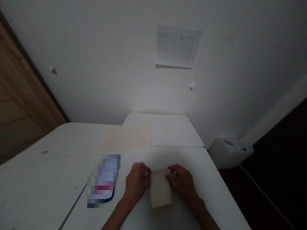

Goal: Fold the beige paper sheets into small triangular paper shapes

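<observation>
A small beige folded cloth [161,190] lies on the white table in front of me, longer from front to back than across. At its upper left corner, the thumb and fingers of my left hand [137,179] are pinched together on the edge. My right hand [182,180] grips the upper right edge, its thumb on the near side and its index finger curled over the corner. Part of each edge is hidden by my fingers. A thin, flat beige sheet [128,137] lies farther back, left of the middle.
To the left rests a phone-like slab [105,179], partly pixelated. White tables [79,140] stand side by side with a seam between them. A printed chart [176,46] hangs on the wall. A white container [230,151] is beyond the right edge, and a wooden door [21,86] is at left.
</observation>
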{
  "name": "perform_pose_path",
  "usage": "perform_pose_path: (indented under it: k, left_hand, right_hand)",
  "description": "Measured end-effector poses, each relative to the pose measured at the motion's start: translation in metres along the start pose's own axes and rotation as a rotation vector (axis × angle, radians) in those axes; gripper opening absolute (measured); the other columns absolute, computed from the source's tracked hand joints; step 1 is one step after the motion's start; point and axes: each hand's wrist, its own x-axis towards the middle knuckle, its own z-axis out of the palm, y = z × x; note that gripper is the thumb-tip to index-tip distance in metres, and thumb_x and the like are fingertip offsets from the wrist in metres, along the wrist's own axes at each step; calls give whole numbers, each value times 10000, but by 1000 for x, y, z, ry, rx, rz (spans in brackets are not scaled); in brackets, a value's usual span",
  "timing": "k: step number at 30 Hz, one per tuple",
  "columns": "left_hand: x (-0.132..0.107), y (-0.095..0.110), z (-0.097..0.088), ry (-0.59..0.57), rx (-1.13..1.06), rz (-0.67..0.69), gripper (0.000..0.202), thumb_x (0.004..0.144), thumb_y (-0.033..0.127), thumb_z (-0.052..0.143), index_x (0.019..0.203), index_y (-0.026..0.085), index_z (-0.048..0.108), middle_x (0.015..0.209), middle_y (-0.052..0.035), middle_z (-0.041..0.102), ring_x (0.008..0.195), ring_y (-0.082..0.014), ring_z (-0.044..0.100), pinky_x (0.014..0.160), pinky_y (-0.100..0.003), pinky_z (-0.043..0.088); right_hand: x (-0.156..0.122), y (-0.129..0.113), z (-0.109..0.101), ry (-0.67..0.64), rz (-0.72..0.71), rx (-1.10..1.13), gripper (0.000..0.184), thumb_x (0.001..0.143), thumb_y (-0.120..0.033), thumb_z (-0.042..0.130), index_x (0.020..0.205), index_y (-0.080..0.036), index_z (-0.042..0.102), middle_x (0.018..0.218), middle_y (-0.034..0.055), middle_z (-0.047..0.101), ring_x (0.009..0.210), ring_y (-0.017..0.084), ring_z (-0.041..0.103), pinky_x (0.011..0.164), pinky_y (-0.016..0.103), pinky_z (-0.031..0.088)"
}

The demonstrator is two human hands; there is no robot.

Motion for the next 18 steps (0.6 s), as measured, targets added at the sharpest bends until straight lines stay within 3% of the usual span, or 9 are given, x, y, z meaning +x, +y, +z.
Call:
perform_pose_path:
  k: [5,11,14,18]
  left_hand:
    - [3,-4,2,2,-57,52,144,806,171,558,748,204,685,809,-43,616,856,-223,532,770,-330,417]
    - [3,-3,4,34,-95,47,140,798,156,548,732,190,667,782,-48,614,829,-226,530,763,-341,414]
    - [2,-3,5,37,-100,39,124,796,166,558,737,189,664,790,-50,615,839,-228,533,769,-345,418]
    - [2,-3,5,33,-100,39,126,795,154,555,731,187,658,787,-49,613,839,-226,534,767,-341,419]
  right_hand:
    - [2,12,3,-43,-169,55,212,835,-213,568,997,-231,702,1021,45,709,946,200,631,877,308,465]
    - [8,23,1,-150,-213,-35,236,865,-273,594,1074,-258,702,1056,28,722,912,212,631,893,347,451]
    - [8,23,-5,-201,-254,-76,279,863,-269,599,1131,-271,677,1106,19,706,929,219,606,824,324,472]
    - [8,20,-17,-274,-281,-110,358,839,-279,625,1196,-279,640,1117,19,697,953,230,580,842,331,472]
